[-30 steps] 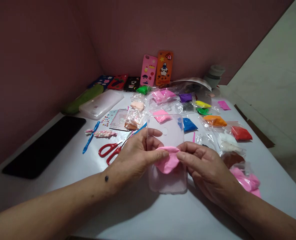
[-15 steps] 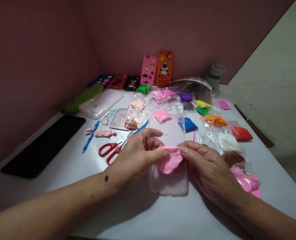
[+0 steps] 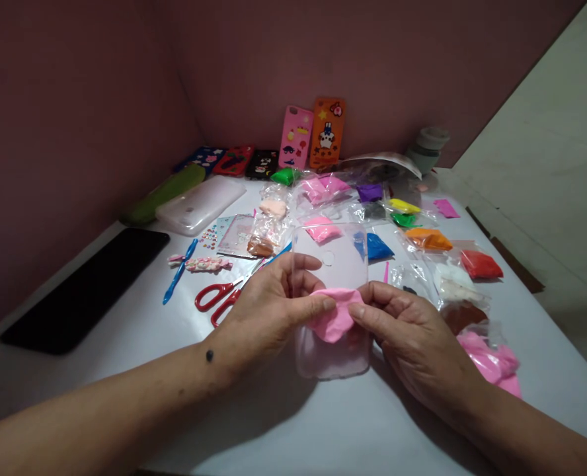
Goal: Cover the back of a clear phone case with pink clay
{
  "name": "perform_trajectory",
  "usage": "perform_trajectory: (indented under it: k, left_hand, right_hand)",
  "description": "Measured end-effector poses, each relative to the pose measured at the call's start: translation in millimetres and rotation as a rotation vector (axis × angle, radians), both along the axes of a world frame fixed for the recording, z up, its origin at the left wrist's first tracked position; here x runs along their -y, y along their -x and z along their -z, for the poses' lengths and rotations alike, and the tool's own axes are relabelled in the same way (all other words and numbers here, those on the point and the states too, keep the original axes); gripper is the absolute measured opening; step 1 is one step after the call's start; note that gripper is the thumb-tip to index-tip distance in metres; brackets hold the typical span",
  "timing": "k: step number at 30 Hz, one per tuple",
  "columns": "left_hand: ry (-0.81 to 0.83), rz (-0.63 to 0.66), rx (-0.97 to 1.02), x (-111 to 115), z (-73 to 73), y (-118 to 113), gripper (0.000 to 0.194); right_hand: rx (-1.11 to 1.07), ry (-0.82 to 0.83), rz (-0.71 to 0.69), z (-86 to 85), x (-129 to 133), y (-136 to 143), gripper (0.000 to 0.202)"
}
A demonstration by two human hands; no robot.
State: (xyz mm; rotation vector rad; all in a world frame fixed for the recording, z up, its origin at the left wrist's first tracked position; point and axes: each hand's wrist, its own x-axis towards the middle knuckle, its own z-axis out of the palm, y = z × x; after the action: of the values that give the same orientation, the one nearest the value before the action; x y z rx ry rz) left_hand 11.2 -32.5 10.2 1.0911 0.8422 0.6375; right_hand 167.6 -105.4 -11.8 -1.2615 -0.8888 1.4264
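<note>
A clear phone case (image 3: 330, 360) is held upright above the table between both hands. A flattened piece of pink clay (image 3: 337, 320) lies against its middle. My left hand (image 3: 278, 291) grips the case's left edge, thumb on the clay and fingers behind the case. My right hand (image 3: 405, 324) closes on the right edge, its thumb pressing the clay's right side. Parts of the fingers behind the case show through it. Beside my left hand lie red-handled scissors (image 3: 214, 297), their blades partly hidden by that hand.
Several bagged clay packs, among them blue (image 3: 379, 246), orange (image 3: 428, 238) and red (image 3: 482, 264), spread across the table. A black phone-like slab (image 3: 90, 287), a blue tool (image 3: 179, 274) and another clear case (image 3: 201, 205) lie left. Decorated pink (image 3: 295, 137) and orange cases (image 3: 327, 132) lean against the wall.
My right thumb has slid slightly left and down over the pink clay, whose right edge looks rounder. The clear case's lower end has risen slightly. My left hand has hardly moved.
</note>
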Motion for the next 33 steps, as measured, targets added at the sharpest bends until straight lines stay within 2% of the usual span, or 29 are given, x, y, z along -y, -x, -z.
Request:
perform_trajectory:
  k: [8,14,21,28,33]
  left_hand:
    - [-0.008,-0.022,0.0,1.1,-0.9,-1.1,0.038]
    - [-0.019,0.003,-0.011,1.2,0.9,-1.9,0.037]
    - [-0.015,0.02,-0.006,0.1,0.7,-0.9,0.037]
    - [-0.015,-0.014,-0.024,0.2,0.9,-0.7,0.037]
    - [0.003,-0.055,0.035,2.3,2.0,-1.5,0.037]
  right_hand:
    - [-0.028,-0.053,-0.013,0.4,-2.3,-2.4,0.018]
    - [0.126,-0.025,0.049,0.1,-4.7,-0.3,0.029]
    - [0.148,-0.031,0.046,0.9,-1.2,-1.4,0.027]
    - [0.077,-0.023,0.038,1.5,-4.1,-1.2,0.024]
    - [-0.061,-0.149,0.034,2.4,-4.1,-2.7,0.028]
